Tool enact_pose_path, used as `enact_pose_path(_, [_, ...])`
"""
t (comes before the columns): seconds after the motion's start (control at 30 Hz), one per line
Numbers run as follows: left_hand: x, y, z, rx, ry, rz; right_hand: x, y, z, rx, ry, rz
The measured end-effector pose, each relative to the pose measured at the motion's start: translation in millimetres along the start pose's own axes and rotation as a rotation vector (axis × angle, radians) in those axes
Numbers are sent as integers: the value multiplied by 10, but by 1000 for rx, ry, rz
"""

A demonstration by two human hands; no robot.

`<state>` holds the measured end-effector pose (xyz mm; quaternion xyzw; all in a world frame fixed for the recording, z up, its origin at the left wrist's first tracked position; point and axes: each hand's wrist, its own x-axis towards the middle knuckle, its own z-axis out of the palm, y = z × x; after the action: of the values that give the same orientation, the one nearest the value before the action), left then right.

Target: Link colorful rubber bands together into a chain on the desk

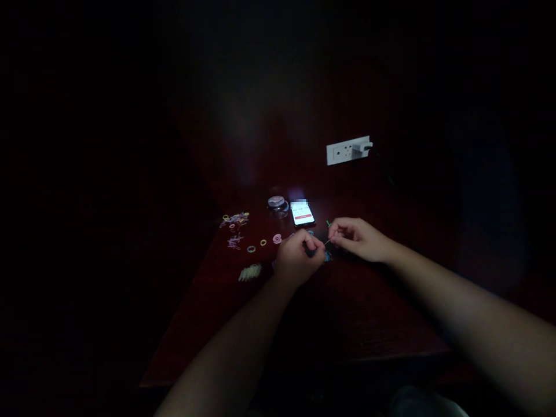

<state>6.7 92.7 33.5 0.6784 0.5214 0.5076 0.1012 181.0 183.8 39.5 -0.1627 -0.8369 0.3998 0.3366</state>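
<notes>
My left hand (299, 259) is closed in a pinch above the dark red table, its fingertips on a thin, pale elastic hair tie (328, 242). The other end of this band is pinched by my right hand (360, 238), so it runs as a short taut line between the two. A small green piece (329, 223) shows just behind my right fingertips; whether it is held cannot be made out. Blue bands (328, 256) lie below the hands, partly hidden. To the left of my left hand are pink hair ties (277, 238).
Beyond the hands stand a clear round jar (277, 207) and a lit phone (303, 214). Further left lie a yellow ring (263, 242), a teal ring (251, 249), a cream bundle of bands (250, 272) and purple bands (235, 241). A wall socket (347, 150) holds a plug.
</notes>
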Motion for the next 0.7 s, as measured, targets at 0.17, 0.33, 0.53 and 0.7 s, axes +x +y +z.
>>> enact_pose_path(0.17, [15,0,-14,14,25,26,-27,-33,-46,64,61,26])
enact_pose_path(0.33, [4,19,-13,27,2,13,-28,-30,-12,136,-11,-13])
enact_pose_path(0.53, [-3,30,-7,4,-51,-19,-6,-8,55,45,-114,8])
enact_pose_path(0.7, [0,28,-8,-13,-50,-23,-5,-6,21,21,-103,11])
